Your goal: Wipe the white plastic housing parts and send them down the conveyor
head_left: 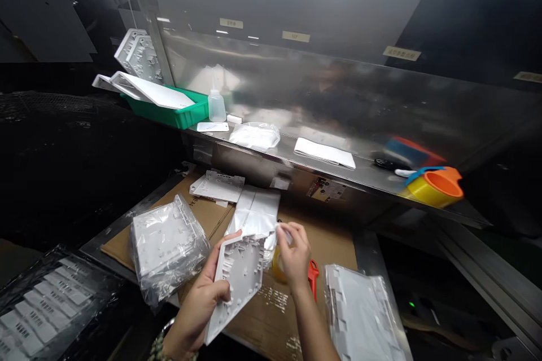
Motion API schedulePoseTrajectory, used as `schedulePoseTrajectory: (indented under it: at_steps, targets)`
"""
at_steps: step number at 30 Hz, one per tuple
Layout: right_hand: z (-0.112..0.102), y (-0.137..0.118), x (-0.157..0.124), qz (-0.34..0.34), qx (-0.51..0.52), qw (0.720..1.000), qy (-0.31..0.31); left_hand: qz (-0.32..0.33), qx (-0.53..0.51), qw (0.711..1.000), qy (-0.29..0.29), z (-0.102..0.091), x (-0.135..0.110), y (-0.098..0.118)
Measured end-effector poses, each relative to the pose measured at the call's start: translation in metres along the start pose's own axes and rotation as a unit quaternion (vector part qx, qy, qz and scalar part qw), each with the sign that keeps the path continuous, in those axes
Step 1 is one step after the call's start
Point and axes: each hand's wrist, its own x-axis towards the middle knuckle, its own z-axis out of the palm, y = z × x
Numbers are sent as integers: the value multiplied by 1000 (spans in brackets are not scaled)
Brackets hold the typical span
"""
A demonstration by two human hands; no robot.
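My left hand (207, 296) grips a white plastic housing panel (241, 271) along its left edge, thumb on the inner face. That face shows ribs and clips and is tilted toward me. Close to the panel's upper right corner, my right hand (294, 251) is closed in a pinch; what lies between its fingertips is too small to make out. Clear plastic bags (256, 208) lie flat behind the panel. Partly hidden by my right hand are a yellow tape roll (278, 265) and a red-handled tool (313, 276).
Bagged white panels (165, 242) stand left, with another bagged stack (359, 316) right. A loose panel (218, 186) lies behind on the cardboard (330, 242). The metal shelf (283, 149) bears a green bin (182, 115), a squeeze bottle (217, 107) and a yellow-orange cup (436, 189).
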Motion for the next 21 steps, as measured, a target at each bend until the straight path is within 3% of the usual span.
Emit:
schedulePoseTrajectory:
  at_steps: [4, 7, 11, 16, 21]
  targets:
    - [15, 94, -18, 82, -84, 993, -11, -26, -47, 999, 5, -11, 2, 7]
    - [25, 131, -43, 104, -129, 985, -52, -33, -75, 997, 1, -19, 4, 9]
    - [23, 154, -63, 122, -162, 976, -79, -34, -97, 995, 1, -29, 10, 12]
    - [-20, 177, -80, 238, -221, 945, -43, -19, -158, 987, -16, -34, 16, 15]
    - [-43, 191, -97, 336, -195, 918, -74, -7, -163, 987, 13, -34, 17, 15]
